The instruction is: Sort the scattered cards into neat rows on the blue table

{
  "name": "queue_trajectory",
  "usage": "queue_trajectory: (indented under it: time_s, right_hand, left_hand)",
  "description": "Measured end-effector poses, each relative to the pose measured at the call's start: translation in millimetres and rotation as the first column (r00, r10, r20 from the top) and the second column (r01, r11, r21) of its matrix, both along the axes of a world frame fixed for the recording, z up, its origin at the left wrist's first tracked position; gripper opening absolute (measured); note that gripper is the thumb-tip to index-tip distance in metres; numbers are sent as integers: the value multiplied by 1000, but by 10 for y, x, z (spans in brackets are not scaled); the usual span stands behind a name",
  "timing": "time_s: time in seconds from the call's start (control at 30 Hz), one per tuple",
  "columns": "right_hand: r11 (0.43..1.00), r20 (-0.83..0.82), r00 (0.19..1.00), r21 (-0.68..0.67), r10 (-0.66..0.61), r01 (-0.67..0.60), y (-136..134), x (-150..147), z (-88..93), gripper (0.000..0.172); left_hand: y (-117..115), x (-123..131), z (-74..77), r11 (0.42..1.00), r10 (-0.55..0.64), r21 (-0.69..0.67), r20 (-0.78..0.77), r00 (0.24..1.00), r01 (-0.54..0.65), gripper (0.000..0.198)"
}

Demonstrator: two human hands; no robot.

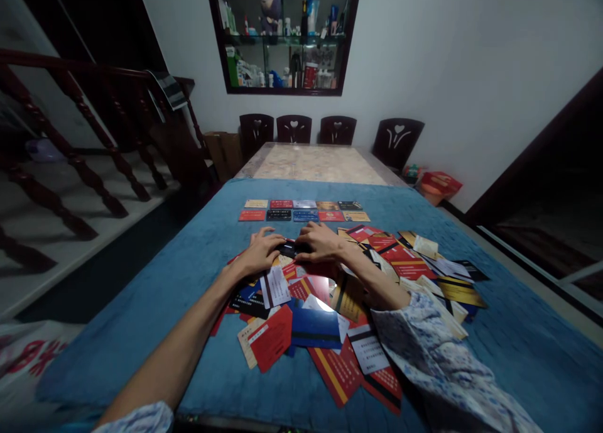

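Note:
A small black card is between my two hands over the top of a loose heap of cards. My left hand grips its left end, with fingers bent and thumb near the heap. At the right end, my right hand has curled fingers closed on the same card and partly covers it. Beneath my wrists the heap overlaps untidily: a blue card, a red card and a white card with a dark stripe show clearly. Gold and red cards spread toward my right forearm.
Beyond my hands, two neat rows of cards lie flat, including a red card at the near left corner. A blue cloth covers the near table; a stone-patterned tabletop extends behind. Dark chairs stand at the far end.

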State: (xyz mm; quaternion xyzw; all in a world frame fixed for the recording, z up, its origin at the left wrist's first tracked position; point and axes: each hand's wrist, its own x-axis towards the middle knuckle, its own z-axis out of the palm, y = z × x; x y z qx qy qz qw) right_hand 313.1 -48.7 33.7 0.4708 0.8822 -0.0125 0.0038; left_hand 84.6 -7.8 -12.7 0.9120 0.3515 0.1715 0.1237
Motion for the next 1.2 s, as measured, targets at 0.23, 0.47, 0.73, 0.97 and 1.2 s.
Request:
queue_trajectory:
  time_s: [0.23,0.47,0.73,0.97,1.2]
  right_hand:
    - [1000,-26,999,-11,-18,17,-4,4,-14,53]
    - [999,-11,1000,28,-25,25,5,15,-40,47]
    - [998,-46,998,56,-38,41,38,15,-54,32]
    - [994,-121,988,41,-97,103,90,40,-97,25]
    - [981,-186,966,46,-179,191,96,29,-125,21]
  left_hand:
    - [81,-33,-86,995,-50,92,51,997,45,33]
    - [90,-59,-97,986,-66,160,100,993,49,28]
    - [64,-58,-63,983,-13,182,175,984,-19,24]
    - [98,-17,-55,981,96,135,292,952,-141,24]
    - [140,7,-90,977,137,109,348,927,-185,21]
